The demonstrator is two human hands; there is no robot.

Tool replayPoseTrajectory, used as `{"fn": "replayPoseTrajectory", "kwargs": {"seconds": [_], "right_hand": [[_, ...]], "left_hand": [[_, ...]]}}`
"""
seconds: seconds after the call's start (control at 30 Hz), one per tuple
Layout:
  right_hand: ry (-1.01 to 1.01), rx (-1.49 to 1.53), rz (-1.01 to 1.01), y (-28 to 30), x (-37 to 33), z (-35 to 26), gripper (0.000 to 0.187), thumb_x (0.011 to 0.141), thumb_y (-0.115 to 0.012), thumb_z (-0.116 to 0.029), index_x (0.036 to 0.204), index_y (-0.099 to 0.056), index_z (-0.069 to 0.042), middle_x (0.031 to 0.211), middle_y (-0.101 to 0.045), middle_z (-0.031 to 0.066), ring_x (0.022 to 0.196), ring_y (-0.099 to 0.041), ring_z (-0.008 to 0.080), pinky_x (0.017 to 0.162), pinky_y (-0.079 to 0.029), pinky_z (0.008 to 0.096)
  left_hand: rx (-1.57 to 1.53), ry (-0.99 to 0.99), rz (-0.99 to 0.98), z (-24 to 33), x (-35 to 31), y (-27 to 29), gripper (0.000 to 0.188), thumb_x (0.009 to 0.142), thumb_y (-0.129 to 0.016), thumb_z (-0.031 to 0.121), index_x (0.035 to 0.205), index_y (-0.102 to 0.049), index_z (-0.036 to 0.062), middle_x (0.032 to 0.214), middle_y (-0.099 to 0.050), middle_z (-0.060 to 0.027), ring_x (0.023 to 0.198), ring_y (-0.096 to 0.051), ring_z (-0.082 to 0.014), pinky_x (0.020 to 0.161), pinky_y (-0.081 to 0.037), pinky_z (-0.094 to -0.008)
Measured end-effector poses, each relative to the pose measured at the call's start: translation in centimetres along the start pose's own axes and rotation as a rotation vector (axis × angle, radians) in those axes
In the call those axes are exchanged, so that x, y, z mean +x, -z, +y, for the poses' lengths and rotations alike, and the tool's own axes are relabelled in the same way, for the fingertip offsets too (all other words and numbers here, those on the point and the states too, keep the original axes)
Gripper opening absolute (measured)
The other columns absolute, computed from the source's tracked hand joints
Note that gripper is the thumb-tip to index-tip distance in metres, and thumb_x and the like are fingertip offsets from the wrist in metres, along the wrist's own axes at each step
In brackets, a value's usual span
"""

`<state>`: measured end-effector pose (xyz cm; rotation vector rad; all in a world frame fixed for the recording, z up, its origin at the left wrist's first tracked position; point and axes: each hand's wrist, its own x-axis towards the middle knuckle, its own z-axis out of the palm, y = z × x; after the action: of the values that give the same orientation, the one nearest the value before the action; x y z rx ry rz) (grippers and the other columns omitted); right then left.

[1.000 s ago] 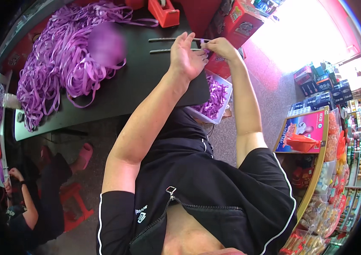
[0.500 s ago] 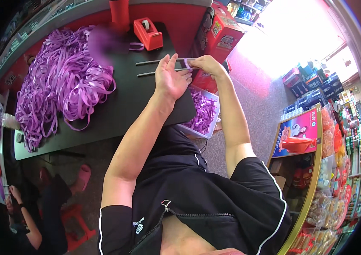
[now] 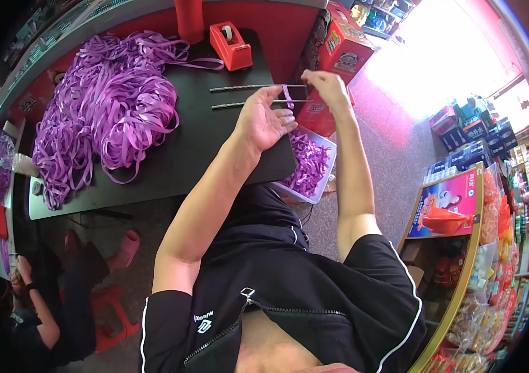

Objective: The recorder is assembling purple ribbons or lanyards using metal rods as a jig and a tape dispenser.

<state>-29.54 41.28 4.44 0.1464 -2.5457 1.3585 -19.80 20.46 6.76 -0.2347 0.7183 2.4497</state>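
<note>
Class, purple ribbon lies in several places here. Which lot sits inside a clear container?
The ribbon pieces in the clear plastic tray by the table's right edge; the big ribbon heap lies loose on the black tabletop.

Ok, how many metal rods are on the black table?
2. One thin metal rod lies farther back, near the red tape dispenser; the other rod lies just in front of it, its right end hidden behind the left hand. Both run toward the purple ribbon loop.

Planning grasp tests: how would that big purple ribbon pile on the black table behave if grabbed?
The ribbon pile looks floppy: its strands loop and droop over the table edge. It is probably light, being thin flat strips. A grab would likely drag tangled neighbours along, since the loops interlace.
</note>
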Motion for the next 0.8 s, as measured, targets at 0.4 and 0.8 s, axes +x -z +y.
{"fn": "replayPoseTrajectory", "kwargs": {"seconds": [0.4, 0.8], "right_hand": [[-0.195, 0.326, -0.824, -1.6, 4.6, -0.6, 0.024, 0.083, -0.069, -0.019, 0.101, -0.066, -0.003, 0.086, -0.069, 0.0036, 0.075, -0.065, 0.0087, 0.06, -0.045, 0.0206], [-0.311, 0.558, -0.814, -1.8, 4.5, 2.6, 0.025, 0.084, -0.069, -0.019, 0.103, -0.063, -0.004, 0.09, -0.07, 0.0052, 0.079, -0.066, 0.0083, 0.055, -0.041, 0.0178]], "left_hand": [[1.222, -0.841, 0.186, -1.9, -9.2, 4.2, 0.026, 0.09, -0.054, 0.013, 0.113, -0.061, 0.0036, 0.127, -0.056, -0.0128, 0.119, -0.052, -0.0237, 0.1, -0.038, -0.0322], [1.308, -0.782, 0.161, -2.2, -9.2, 4.8, 0.02, 0.089, -0.057, 0.011, 0.106, -0.066, 0.0053, 0.122, -0.06, -0.0093, 0.113, -0.057, -0.0225, 0.096, -0.042, -0.0316]]}}
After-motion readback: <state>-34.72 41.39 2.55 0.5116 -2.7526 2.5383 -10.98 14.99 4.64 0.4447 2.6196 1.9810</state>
